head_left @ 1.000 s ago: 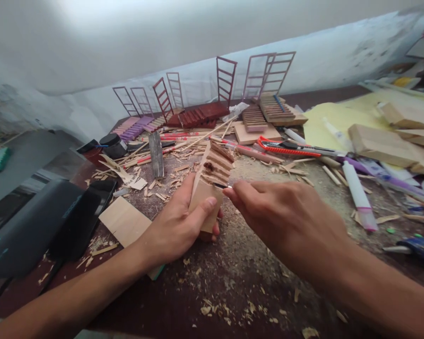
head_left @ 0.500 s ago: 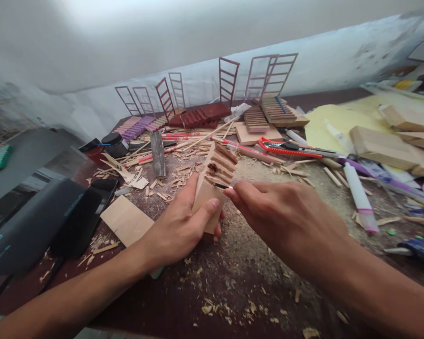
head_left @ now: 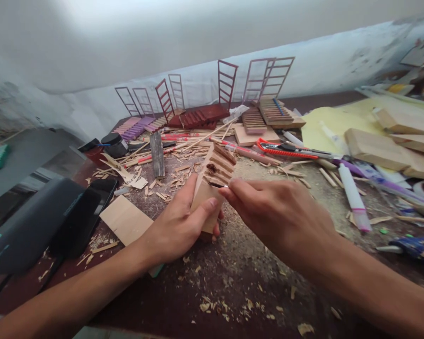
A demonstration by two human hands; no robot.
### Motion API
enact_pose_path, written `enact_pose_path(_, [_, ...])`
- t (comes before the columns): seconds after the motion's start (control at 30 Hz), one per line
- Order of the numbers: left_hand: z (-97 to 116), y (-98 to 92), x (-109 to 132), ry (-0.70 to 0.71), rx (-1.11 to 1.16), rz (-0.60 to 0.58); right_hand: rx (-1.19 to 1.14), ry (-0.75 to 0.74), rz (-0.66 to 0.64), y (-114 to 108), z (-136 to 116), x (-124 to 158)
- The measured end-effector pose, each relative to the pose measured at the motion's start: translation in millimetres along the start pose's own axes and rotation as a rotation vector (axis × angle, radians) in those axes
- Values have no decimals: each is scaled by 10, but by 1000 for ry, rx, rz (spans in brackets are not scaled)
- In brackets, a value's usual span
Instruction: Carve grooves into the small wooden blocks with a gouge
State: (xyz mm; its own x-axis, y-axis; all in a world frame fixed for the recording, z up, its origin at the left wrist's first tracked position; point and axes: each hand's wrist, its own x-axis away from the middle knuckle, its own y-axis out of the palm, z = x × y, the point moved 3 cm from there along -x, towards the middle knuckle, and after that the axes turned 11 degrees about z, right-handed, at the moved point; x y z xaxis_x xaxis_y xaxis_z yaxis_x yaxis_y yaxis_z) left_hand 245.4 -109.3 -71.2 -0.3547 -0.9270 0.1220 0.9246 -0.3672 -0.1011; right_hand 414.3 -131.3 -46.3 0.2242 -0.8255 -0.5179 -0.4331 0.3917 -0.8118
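Pale wood is gripped by the left hand, whose thumb could be nicked if the tool pinched just above by the right hand slipped.

— Any lettering at the left of the frame?
— Pale characters run aslant across a dark gray device, too blurred to read.
— And left of center?
— Black capitals, apparently including "R P," mark a cream scrap; red markings on slender sticks are illegible.
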Motion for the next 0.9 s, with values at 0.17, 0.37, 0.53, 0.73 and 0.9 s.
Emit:
enact_pose_path(0.17, [15, -7, -19, -23, 33, -24, -405, 138, -109, 65, 14, -56])
enact_pose_path(0.37, [10, -2, -69, -56, 101, -49, -607, 195, -211, 88, 52, -126])
enact_pose_path(0.53, [-16, -2, -101, -157, 279, 39, -381, 115, -13, -28, 200, -175])
enact_pose_path(0.73, [-16, 21, -103, -131, 215, -9, -345, 81, 118, 8, 172, -170])
enact_pose_path(0.9, [-14, 30, -98, 15, 79, -19, -293, -33, 170, 91, -3, -175])
